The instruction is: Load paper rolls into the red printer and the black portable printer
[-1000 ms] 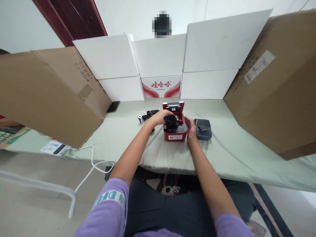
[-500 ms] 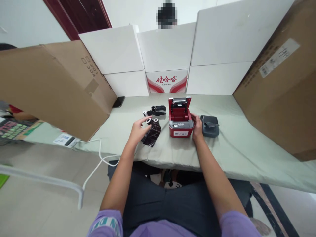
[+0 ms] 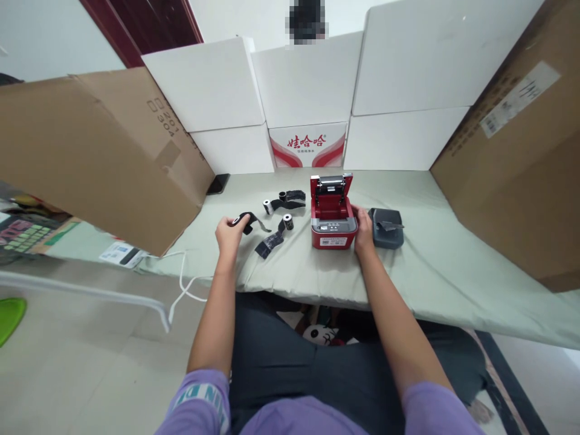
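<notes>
My left hand (image 3: 229,234) pinches a small black paper roll (image 3: 246,221) at the left of the work area, a loose strip trailing from it to the right. With its fingers along the right side, my right hand (image 3: 364,229) grips a red receipt printer (image 3: 334,241). The printer stands upright with its lid (image 3: 331,183) raised, showing the bay inside. Between my hands lies another roll (image 3: 288,222) with its dark strip (image 3: 269,244) unrolled. Behind it are two more rolls, a white-sided roll (image 3: 267,206) and a dark roll (image 3: 283,196), their strips stretching right.
A dark grey box-shaped device (image 3: 386,229) with a strip on top sits right of the printer. White boxes (image 3: 308,148) wall the back; cardboard boxes (image 3: 104,163) flank both sides. A phone (image 3: 218,183) lies at back left. A white cable (image 3: 183,284) hangs off the front edge.
My left hand has moved left, carrying one black roll away from the roll beside it, which stays on the table. My right hand keeps its place at the printer.
</notes>
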`<action>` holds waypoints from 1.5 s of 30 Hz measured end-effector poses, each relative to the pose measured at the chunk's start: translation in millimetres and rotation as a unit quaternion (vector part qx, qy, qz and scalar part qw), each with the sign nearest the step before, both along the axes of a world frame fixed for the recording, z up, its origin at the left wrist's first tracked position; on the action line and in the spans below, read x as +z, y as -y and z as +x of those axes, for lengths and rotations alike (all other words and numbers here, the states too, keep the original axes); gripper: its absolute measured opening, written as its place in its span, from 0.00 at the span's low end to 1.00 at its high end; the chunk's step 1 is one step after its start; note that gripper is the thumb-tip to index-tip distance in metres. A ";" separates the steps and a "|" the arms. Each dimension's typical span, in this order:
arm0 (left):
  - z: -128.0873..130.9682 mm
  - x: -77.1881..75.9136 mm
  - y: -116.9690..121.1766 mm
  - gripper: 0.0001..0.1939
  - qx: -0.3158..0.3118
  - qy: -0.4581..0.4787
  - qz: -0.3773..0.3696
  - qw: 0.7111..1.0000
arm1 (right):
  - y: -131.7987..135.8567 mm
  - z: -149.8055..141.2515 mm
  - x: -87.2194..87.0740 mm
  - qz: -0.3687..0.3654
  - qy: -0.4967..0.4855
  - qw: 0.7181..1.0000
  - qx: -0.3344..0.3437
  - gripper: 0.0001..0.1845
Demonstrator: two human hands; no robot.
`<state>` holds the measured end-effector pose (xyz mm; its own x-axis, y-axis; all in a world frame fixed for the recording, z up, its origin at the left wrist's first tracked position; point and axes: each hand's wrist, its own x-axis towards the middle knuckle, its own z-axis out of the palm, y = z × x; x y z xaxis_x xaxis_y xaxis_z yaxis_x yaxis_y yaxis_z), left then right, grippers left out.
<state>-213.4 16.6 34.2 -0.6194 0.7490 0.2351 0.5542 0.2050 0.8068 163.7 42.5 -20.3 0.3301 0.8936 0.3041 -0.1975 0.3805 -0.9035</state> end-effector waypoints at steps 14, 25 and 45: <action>25.1 -19.8 17.0 0.23 -0.049 -0.147 -0.130 0.979 | 4.7 -2.4 9.2 -0.016 0.030 0.999 -0.019 0.29; 51.6 23.6 44.3 0.09 -0.198 -0.169 0.096 0.961 | 2.2 -3.0 8.0 -0.015 0.017 1.000 -0.017 0.27; 118.7 66.4 -35.4 0.25 -0.377 0.283 0.153 0.869 | 3.6 -2.3 11.5 -0.029 0.037 0.999 -0.023 0.27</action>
<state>-94.7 52.0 100.6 -0.0615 0.9478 0.3129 -0.0653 -0.3167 0.9463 161.4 38.9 -8.8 0.3497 0.8950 0.2770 -0.1134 0.3339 -0.9358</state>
